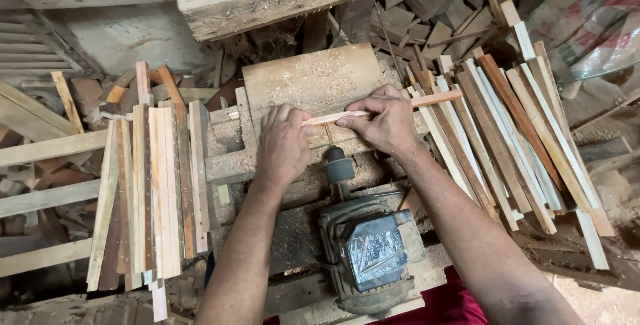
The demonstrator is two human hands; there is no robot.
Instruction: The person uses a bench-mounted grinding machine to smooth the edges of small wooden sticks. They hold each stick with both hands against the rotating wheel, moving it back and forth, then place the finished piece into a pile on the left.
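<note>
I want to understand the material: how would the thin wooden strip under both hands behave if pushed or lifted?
The thin wooden strip looks long and slender, so probably light and slightly bendy. It lies flat, so unlikely to roll. Sawdust on the wooden platform may let it slide easily.

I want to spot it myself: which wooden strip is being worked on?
Find the sawdust-covered machine table above the grey electric motor. The thin wooden strip lies across it under the left hand and right hand, alone and crosswise, unlike the stacked strips beside.
</note>
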